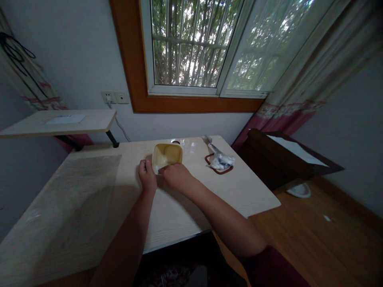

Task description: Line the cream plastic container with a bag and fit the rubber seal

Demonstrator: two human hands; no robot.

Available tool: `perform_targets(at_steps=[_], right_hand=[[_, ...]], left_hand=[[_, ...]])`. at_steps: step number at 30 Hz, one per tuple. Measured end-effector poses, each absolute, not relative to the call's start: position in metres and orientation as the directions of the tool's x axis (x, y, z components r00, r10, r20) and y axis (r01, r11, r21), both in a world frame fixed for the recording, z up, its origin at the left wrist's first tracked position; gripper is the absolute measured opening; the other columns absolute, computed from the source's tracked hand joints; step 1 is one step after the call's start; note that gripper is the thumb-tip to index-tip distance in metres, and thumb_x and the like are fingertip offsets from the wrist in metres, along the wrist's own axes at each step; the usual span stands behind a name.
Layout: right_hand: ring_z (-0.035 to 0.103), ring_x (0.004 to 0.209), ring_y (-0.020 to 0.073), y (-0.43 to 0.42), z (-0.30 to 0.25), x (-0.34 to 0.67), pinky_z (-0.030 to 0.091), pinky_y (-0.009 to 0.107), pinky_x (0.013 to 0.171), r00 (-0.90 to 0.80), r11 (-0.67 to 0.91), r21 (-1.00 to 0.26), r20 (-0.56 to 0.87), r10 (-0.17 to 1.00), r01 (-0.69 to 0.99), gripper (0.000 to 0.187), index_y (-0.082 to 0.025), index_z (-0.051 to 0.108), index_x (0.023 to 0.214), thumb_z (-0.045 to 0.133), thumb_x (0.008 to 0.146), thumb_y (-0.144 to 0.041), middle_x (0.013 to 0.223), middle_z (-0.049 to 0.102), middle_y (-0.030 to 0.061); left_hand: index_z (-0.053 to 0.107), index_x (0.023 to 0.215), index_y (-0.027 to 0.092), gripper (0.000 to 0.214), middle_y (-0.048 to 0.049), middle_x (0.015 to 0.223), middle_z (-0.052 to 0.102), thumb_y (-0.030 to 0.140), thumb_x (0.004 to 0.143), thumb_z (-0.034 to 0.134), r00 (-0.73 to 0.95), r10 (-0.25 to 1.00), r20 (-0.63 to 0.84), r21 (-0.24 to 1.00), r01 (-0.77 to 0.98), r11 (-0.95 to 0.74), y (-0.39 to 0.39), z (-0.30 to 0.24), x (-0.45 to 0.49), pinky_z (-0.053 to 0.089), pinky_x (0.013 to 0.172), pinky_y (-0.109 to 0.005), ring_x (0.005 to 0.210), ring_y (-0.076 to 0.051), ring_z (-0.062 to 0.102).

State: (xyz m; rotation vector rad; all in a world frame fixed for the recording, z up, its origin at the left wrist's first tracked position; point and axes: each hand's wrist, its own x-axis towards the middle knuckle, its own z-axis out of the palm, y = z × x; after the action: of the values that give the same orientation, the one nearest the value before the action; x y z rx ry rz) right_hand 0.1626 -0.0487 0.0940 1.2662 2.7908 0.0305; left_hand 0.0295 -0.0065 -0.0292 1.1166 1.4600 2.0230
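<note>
A yellowish square plastic container [167,153] stands tilted on the light wood table, its open mouth facing me. My left hand [147,175] is closed on its left side, with the thumb up along the wall. Curled fingers of my right hand [175,175] reach in over the near rim; whatever they may hold is hidden by the hand. To the right, a brown rectangular ring [220,172] that looks like a lid frame lies flat, with a crumpled clear plastic bag [222,161] on it.
A clear plastic sheet [89,191] covers the table's left part. A small raised shelf [60,121] stands at the back left. Behind the table are a window [191,44] and a wall socket [115,97]. Right of the table is dark brown furniture [269,159].
</note>
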Motion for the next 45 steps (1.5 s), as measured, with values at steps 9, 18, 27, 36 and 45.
perform_targets(at_steps=[9,18,27,36,45], right_hand=[[0.074,0.098,0.0261,-0.049,0.098,0.161,0.055,0.034,0.086,-0.654,0.655,0.015,-0.051,0.755,0.755,0.03,-0.012,0.075,0.111,0.048,0.097,-0.018,0.107,0.076,0.0176],[0.073,0.097,0.0264,-0.051,0.104,0.165,0.055,0.034,0.084,-0.632,0.636,0.034,-0.081,0.771,0.771,0.031,-0.013,0.073,0.112,0.048,0.096,-0.021,0.106,0.076,0.0167],[0.071,0.096,0.0222,-0.035,0.092,0.173,0.049,0.028,0.081,-0.657,0.642,-0.163,-0.052,0.752,0.749,0.03,-0.015,0.071,0.112,0.05,0.091,-0.019,0.11,0.075,0.0151],[0.069,0.105,0.0219,-0.026,0.077,0.172,0.049,0.029,0.089,-0.626,0.574,-0.519,0.091,0.774,0.633,0.033,-0.016,0.069,0.114,0.046,0.091,-0.011,0.12,0.074,0.0117],[0.03,0.152,0.0206,-0.018,0.055,0.165,0.027,0.042,0.125,-0.535,0.608,-0.626,0.335,0.776,0.49,0.069,-0.012,0.037,0.156,0.045,0.087,-0.009,0.163,0.033,0.0142]], left_hand=[[0.042,0.072,0.022,0.045,0.0043,0.067,0.038,0.061,0.094,0.046,-0.587,0.725,0.36,0.927,0.141,-0.346,-0.005,-0.034,0.026,0.033,0.059,-0.026,0.062,-0.013,0.037],[0.045,0.074,0.022,0.039,0.0022,0.07,0.043,0.054,0.097,0.044,-0.497,0.773,0.396,0.918,0.182,-0.353,-0.008,-0.031,0.026,0.036,0.063,-0.027,0.066,-0.014,0.042],[0.042,0.069,0.021,0.039,0.0034,0.065,0.039,0.047,0.099,0.044,-0.346,0.815,0.465,0.882,0.263,-0.391,-0.013,-0.024,0.027,0.032,0.06,-0.025,0.062,-0.013,0.039],[0.052,0.075,0.02,0.04,0.0022,0.069,0.049,0.053,0.098,0.045,-0.323,0.85,0.416,0.909,0.178,-0.377,-0.012,-0.02,0.029,0.039,0.063,-0.023,0.066,-0.013,0.047],[0.066,0.098,0.017,0.042,-0.0059,0.09,0.068,0.052,0.098,0.044,-0.299,0.864,0.405,0.914,0.159,-0.374,-0.013,-0.019,0.029,0.049,0.077,-0.027,0.085,-0.019,0.062]])
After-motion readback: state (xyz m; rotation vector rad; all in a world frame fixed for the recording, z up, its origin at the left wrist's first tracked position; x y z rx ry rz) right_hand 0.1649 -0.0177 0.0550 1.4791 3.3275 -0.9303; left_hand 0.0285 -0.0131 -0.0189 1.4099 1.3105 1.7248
